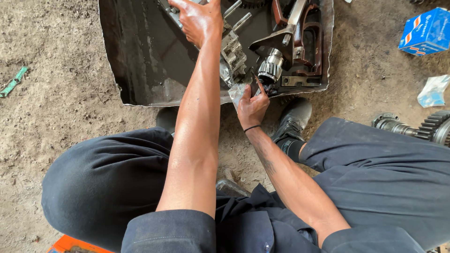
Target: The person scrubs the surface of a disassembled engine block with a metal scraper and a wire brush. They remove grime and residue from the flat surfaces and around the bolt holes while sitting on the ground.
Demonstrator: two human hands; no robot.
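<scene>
My left hand (199, 18) reaches far forward into a dark oily metal tray (140, 61) and grips a grey metal part (180, 14) near its back edge. My right hand (252, 108) is at the tray's near rim, pinching a small grey cloth or paper (237, 92) together with a thin dark tool (255, 80). Just beyond it lies a shiny splined gear shaft (271, 66). A grey stepped gear cluster (233, 55) sits between my two hands.
A reddish-brown cast housing (307, 42) fills the tray's right side. On the dirt floor are a blue box (425, 32), a crumpled wrapper (433, 91), a large toothed gear shaft (422, 129) at right and a green strip (14, 80) at left. My black shoe (293, 119) touches the tray.
</scene>
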